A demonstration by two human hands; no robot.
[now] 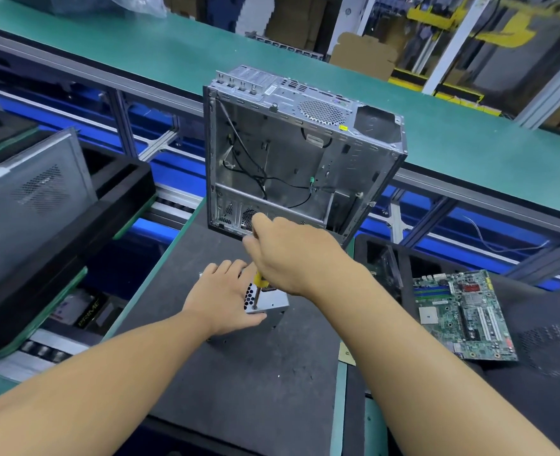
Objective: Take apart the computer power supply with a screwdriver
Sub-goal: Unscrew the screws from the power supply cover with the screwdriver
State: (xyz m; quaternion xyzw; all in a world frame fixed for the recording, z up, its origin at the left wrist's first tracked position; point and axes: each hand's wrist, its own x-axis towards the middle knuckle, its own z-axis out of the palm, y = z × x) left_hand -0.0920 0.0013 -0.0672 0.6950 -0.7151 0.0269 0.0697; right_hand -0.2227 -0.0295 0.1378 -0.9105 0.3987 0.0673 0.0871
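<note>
A small silver power supply [273, 302] with a honeycomb vent sits on the dark mat [255, 373] in the middle of the bench. My left hand [221, 299] lies flat on its left side and holds it down, covering most of it. My right hand [296, 255] is closed around a yellow-handled screwdriver [258, 286], held upright. The screwdriver's tip rests on the near top corner of the power supply.
An empty grey computer case [301, 153] with loose black cables stands open just behind the hands. A green motherboard [463, 315] lies at the right. A black monitor [31, 199] lies at the left. A green conveyor belt [140, 44] runs behind the case.
</note>
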